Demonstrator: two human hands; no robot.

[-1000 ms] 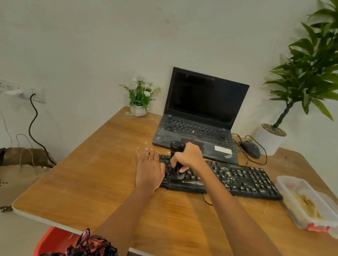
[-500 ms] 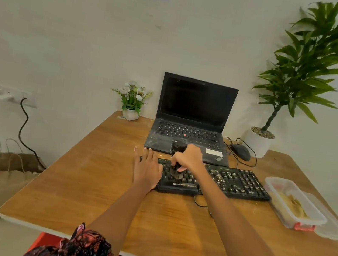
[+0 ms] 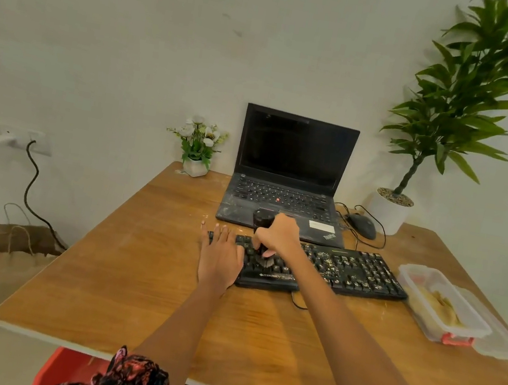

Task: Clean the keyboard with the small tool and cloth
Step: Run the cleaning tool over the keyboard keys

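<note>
One view only: a wide-angle head-worn camera, set above the near edge of the wooden table [image 3: 118,270], facing forward and downward toward the far wall. Both forearms enter from the bottom edge and reach the mid-distance keyboard [image 3: 350,272]. The laptop [image 3: 296,152] stands beyond it, centre frame. Straight lines bow toward the margins. No second view shares the scene.

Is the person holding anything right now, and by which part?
The right hand grips a small black brush around its handle; the left hand holds nothing, resting flat on the keyboard.
</note>
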